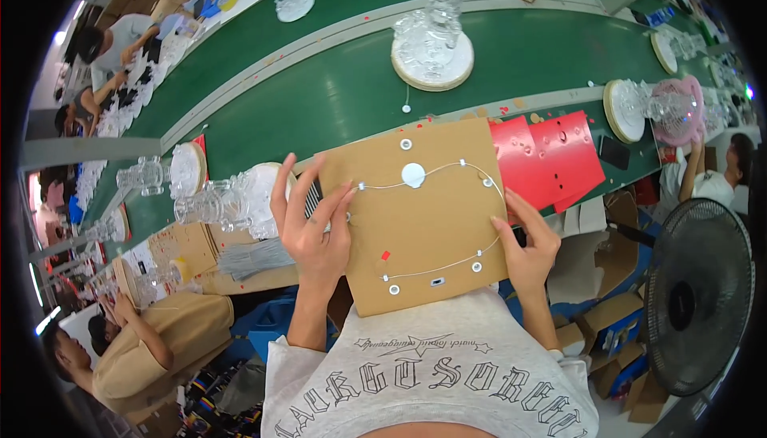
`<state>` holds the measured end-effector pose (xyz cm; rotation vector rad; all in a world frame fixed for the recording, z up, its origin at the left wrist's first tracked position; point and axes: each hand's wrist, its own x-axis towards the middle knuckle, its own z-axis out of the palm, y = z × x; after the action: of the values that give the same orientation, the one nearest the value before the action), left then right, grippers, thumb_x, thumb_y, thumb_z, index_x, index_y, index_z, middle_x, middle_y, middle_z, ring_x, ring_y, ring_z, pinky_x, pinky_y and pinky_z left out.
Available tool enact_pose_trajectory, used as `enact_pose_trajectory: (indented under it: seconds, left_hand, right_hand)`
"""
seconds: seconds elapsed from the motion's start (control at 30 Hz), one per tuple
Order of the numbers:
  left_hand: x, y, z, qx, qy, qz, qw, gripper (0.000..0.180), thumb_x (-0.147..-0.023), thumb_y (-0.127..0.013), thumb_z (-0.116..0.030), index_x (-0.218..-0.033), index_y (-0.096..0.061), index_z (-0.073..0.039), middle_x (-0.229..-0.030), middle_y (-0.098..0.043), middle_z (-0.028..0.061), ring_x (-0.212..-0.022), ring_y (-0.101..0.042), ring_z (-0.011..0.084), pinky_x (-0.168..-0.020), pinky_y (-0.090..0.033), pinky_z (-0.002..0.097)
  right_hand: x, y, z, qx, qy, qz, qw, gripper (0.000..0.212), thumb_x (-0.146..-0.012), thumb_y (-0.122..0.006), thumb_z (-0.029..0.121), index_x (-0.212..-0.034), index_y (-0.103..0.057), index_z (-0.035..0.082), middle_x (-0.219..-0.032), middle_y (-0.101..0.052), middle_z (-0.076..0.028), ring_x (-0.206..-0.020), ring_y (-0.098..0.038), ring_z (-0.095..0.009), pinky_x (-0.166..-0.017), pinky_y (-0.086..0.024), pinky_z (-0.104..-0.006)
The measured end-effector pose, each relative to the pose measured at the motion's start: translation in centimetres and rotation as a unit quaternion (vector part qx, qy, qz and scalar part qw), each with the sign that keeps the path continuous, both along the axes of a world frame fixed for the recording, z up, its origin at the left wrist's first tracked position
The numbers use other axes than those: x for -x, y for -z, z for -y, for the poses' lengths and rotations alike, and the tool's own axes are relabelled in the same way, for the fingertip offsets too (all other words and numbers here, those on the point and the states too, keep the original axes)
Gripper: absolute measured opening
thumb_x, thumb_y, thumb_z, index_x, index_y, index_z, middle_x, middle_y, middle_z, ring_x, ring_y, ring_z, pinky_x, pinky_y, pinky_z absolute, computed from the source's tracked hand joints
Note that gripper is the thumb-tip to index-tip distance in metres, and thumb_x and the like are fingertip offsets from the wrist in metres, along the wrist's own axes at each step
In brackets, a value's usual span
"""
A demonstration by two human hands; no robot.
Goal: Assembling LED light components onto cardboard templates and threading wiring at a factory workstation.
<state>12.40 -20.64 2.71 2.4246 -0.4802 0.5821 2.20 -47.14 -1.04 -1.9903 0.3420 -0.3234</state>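
Observation:
A square brown cardboard panel [427, 226] leans against my shirt at the green bench's near edge. Small white clips hold a thin white wire [431, 272] that curves over its face, and a round white disc [413, 175] sits near the top. My left hand [315, 230] is at the panel's left edge, thumb and index finger pinched at the wire's upper left end, the other fingers raised and spread. At the right edge, my right hand [529, 246] grips the panel, its thumb and index fingertips beside the wire's curve; its other fingers are partly hidden.
Clear ornate lamps on white round bases stand beyond the panel [434, 50] and at left [236, 202]. Red sheets [547, 158] lie at right beside a dark phone [614, 152]. A black fan [695, 298] stands lower right. Other people work along the bench.

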Motion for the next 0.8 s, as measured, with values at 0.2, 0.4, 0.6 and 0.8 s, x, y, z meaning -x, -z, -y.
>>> enact_pose_trajectory:
  seconds: [0.2,0.4,0.6,0.8]
  left_hand:
    - [-0.4,0.6,0.0,0.044,0.073,-0.016,0.996,0.012,-0.079,-0.068,0.015,-0.085,-0.064,0.006,-0.094,-0.070,0.0151,-0.094,-0.073,0.0353,-0.077,-0.060,0.0383]
    - [0.9,1.6,-0.8,0.056,0.062,0.102,0.991,0.010,-0.084,-0.063,0.016,-0.089,-0.060,0.007,-0.090,-0.067,0.0175,-0.092,-0.074,0.0344,-0.077,-0.062,0.0387]
    - [0.2,0.8,-0.4,0.065,0.005,0.049,0.997,0.005,-0.093,-0.058,0.009,-0.092,-0.062,0.007,-0.094,-0.070,0.0170,-0.098,-0.072,0.0337,-0.084,-0.058,0.0392]
    - [-1.6,1.8,-0.7,0.162,0.055,-0.089,0.981,0.030,-0.108,-0.041,-0.008,-0.090,-0.060,0.007,-0.095,-0.069,0.0161,-0.097,-0.071,0.0298,-0.090,-0.055,0.0398]
  right_hand:
    - [0.3,-0.6,-1.2,-0.013,0.017,0.015,1.000,0.040,-0.081,-0.075,-0.007,-0.121,-0.069,-0.007,-0.126,-0.068,-0.022,-0.116,-0.067,-0.026,-0.099,-0.053,-0.0340]
    - [-0.1,-2.0,-2.1,0.085,-0.104,-0.036,0.990,0.065,-0.076,-0.081,0.010,-0.138,-0.062,0.004,-0.155,-0.041,-0.027,-0.135,-0.051,-0.041,-0.110,-0.043,-0.0435]
    - [-0.3,-0.4,-2.0,-0.042,-0.064,0.021,0.997,0.044,-0.086,-0.072,0.007,-0.130,-0.068,0.003,-0.143,-0.055,-0.027,-0.123,-0.063,-0.038,-0.101,-0.051,-0.0396]
    - [-0.2,-0.2,-2.1,-0.075,-0.052,-0.012,0.996,0.041,-0.090,-0.064,0.000,-0.131,-0.067,0.000,-0.150,-0.051,-0.024,-0.130,-0.059,-0.034,-0.107,-0.046,-0.0365]
